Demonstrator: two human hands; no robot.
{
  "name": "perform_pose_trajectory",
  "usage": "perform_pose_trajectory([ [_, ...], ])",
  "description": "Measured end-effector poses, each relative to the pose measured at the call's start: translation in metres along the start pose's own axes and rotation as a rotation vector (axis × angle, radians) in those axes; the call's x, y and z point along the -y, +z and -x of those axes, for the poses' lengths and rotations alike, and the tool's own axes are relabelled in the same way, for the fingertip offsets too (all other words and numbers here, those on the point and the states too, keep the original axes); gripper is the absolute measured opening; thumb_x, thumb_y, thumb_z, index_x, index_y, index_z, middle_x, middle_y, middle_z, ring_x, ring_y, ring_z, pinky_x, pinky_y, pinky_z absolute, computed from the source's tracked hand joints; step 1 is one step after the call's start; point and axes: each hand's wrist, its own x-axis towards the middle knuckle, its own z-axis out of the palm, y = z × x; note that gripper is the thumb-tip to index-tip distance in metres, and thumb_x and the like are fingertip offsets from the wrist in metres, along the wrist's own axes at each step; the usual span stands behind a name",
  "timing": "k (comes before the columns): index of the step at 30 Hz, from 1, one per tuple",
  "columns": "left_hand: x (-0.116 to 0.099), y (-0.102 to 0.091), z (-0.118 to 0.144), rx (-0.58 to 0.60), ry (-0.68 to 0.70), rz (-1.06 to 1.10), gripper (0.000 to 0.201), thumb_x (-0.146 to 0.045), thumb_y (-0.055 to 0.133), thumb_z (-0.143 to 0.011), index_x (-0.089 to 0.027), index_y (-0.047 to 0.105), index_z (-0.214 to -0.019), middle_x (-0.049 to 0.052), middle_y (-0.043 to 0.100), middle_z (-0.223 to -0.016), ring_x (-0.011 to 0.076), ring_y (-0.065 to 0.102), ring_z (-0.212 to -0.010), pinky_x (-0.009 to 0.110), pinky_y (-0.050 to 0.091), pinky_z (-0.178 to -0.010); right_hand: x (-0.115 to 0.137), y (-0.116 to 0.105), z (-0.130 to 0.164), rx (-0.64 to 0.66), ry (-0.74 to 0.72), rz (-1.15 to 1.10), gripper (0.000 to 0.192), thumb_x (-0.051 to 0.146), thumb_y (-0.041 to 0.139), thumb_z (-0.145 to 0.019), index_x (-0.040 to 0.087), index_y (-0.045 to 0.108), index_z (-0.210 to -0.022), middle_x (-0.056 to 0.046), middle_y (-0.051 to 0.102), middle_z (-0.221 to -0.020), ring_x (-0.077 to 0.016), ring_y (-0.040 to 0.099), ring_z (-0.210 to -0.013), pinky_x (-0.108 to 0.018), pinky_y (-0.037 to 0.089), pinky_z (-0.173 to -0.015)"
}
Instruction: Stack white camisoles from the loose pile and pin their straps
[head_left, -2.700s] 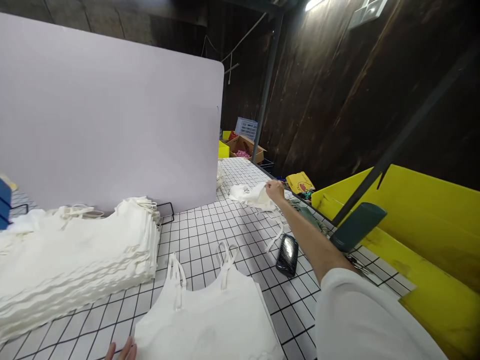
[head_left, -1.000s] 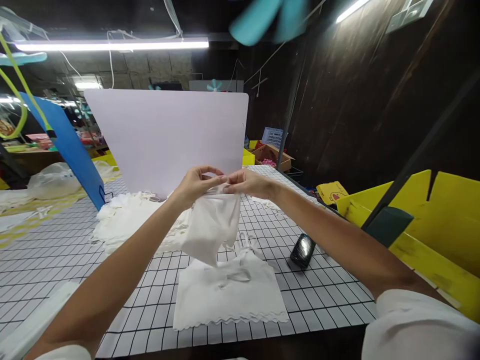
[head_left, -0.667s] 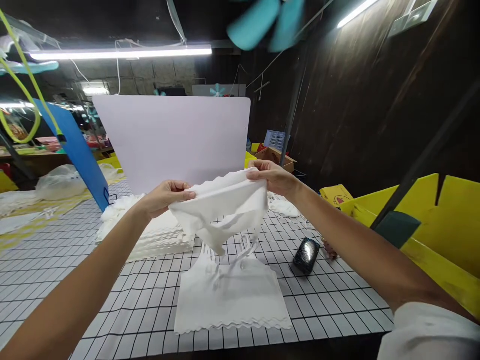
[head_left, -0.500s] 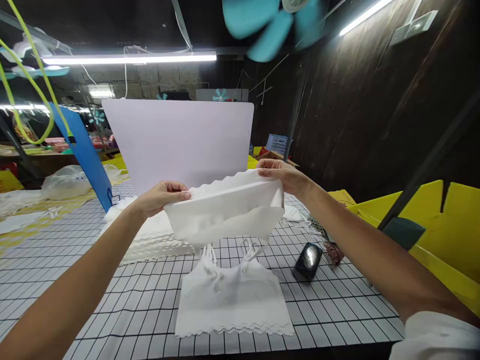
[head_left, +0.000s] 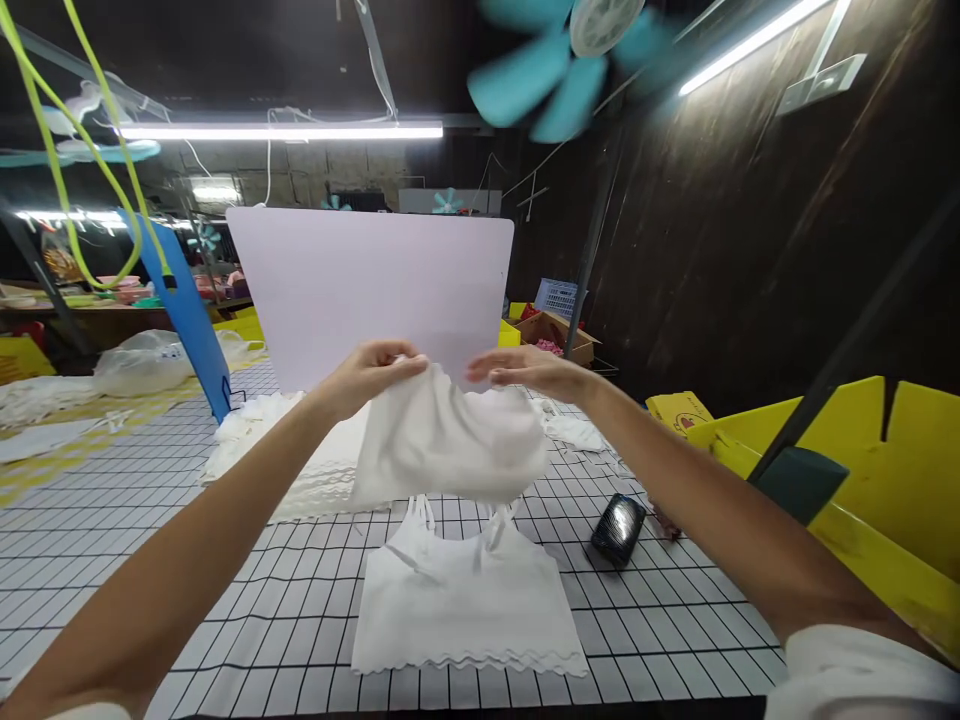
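A white cloth garment piece (head_left: 450, 450) hangs in the air above the table, its cloth folded and sagging on the right. My left hand (head_left: 371, 378) pinches its upper edge between thumb and fingers. Just above the cloth's right part, my right hand (head_left: 529, 370) has its fingers stretched out, blurred by motion, and appears apart from the cloth. Below lies a white camisole top (head_left: 469, 605), flat, with thin straps at the far side and a wavy hem towards me. Behind my left hand is a stack of white wavy-edged garments (head_left: 322, 480), partly hidden.
The table (head_left: 262, 610) has a black-and-white grid cover. A black wrapped block (head_left: 619, 530) lies right of the camisole. A white panel (head_left: 375, 290) stands behind, a blue panel (head_left: 184, 320) at left. Yellow bins (head_left: 885, 500) line the right. A fan (head_left: 577, 60) turns overhead.
My hands have come closer together. My right hand has let go of the cloth's right corner, and the cloth has gone from stretched to sagging. The camisole has stayed put.
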Motion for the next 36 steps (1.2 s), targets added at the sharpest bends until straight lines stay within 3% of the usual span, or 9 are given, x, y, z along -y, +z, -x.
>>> perform_pose_trajectory([
  [3, -0.007, 0.014, -0.01, 0.076, 0.032, -0.157, 0.035, -0.044, 0.088, -0.064, -0.014, 0.074, -0.075, -0.002, 0.054, -0.051, 0.0066, 0.044, -0.042, 0.017, 0.028, -0.038, 0.002, 0.029, -0.018, 0.164, -0.084, -0.186, 0.045, 0.048, 0.087, -0.068, 0.017, 0.072, -0.097, -0.003, 0.071, -0.094, -0.0145, 0.064, -0.088, -0.028, 0.05, -0.083],
  [7, -0.004, -0.003, 0.0, 0.146, -0.137, -0.147, 0.037, -0.044, 0.089, -0.062, -0.014, 0.073, -0.076, 0.002, 0.065, -0.062, 0.0111, 0.056, -0.051, 0.019, 0.038, -0.043, 0.004, 0.018, -0.016, 0.016, -0.094, -0.239, 0.035, 0.038, 0.089, -0.067, 0.014, 0.066, -0.075, 0.002, 0.064, -0.073, -0.0089, 0.057, -0.07, -0.022, 0.047, -0.07],
  [10, -0.001, -0.013, 0.01, 0.127, -0.203, -0.138, 0.036, -0.046, 0.087, -0.066, -0.015, 0.072, -0.075, 0.002, 0.067, -0.066, 0.0122, 0.06, -0.056, 0.02, 0.044, -0.048, 0.008, 0.01, -0.01, 0.04, -0.027, -0.222, 0.034, 0.036, 0.089, -0.068, 0.014, 0.07, -0.084, -0.001, 0.068, -0.084, -0.0116, 0.062, -0.08, -0.023, 0.049, -0.076],
  [13, -0.004, -0.008, 0.008, 0.136, -0.122, -0.151, 0.034, -0.041, 0.089, -0.062, -0.015, 0.071, -0.074, -0.001, 0.065, -0.065, 0.0096, 0.057, -0.056, 0.018, 0.042, -0.049, 0.012, 0.032, -0.017, 0.159, -0.019, -0.244, 0.044, 0.042, 0.087, -0.07, 0.016, 0.07, -0.101, -0.005, 0.07, -0.099, -0.0152, 0.064, -0.09, -0.025, 0.052, -0.078],
  [16, -0.007, -0.008, 0.004, 0.173, -0.111, -0.199, 0.035, -0.04, 0.09, -0.061, -0.015, 0.072, -0.079, -0.001, 0.064, -0.064, 0.0086, 0.054, -0.053, 0.018, 0.036, -0.045, 0.015, 0.051, -0.029, 0.18, -0.028, -0.239, 0.047, 0.044, 0.089, -0.067, 0.015, 0.071, -0.1, -0.004, 0.07, -0.092, -0.0144, 0.065, -0.08, -0.024, 0.052, -0.068],
  [20, -0.002, -0.028, 0.013, 0.217, -0.178, -0.294, 0.032, -0.042, 0.086, -0.067, -0.015, 0.073, -0.075, -0.001, 0.058, -0.057, 0.0077, 0.048, -0.049, 0.018, 0.032, -0.043, 0.023, 0.029, -0.025, -0.017, 0.01, -0.236, 0.039, 0.04, 0.092, -0.062, 0.014, 0.069, -0.08, 0.0, 0.065, -0.073, -0.0108, 0.06, -0.061, -0.021, 0.047, -0.052],
  [23, 0.003, -0.036, 0.022, 0.214, -0.078, -0.258, 0.029, -0.041, 0.083, -0.072, -0.015, 0.072, -0.071, 0.001, 0.062, -0.066, 0.0088, 0.052, -0.059, 0.018, 0.038, -0.05, 0.032, 0.009, -0.014, -0.069, -0.017, -0.298, 0.036, 0.035, 0.093, -0.06, 0.014, 0.066, -0.072, 0.001, 0.062, -0.069, -0.0087, 0.058, -0.062, -0.019, 0.048, -0.055],
  [29, 0.008, -0.016, 0.02, 0.139, 0.027, 0.084, 0.03, -0.042, 0.079, -0.08, -0.015, 0.066, -0.08, -0.001, 0.063, -0.072, 0.0073, 0.056, -0.065, 0.015, 0.045, -0.056, 0.041, 0.015, -0.008, -0.014, 0.005, -0.254, 0.039, 0.036, 0.093, -0.061, 0.015, 0.066, -0.081, -0.001, 0.065, -0.077, -0.0113, 0.061, -0.067, -0.021, 0.049, -0.057],
  [36, 0.027, -0.018, 0.039, 0.48, -0.171, 0.006, 0.025, -0.032, 0.088, -0.069, -0.014, 0.075, -0.08, 0.003, 0.074, -0.076, 0.0144, 0.068, -0.068, 0.021, 0.055, -0.06, 0.042, -0.006, 0.006, -0.234, -0.111, -0.299, 0.036, 0.039, 0.091, -0.065, 0.016, 0.063, -0.071, 0.003, 0.057, -0.069, -0.0077, 0.05, -0.06, -0.02, 0.041, -0.053],
])
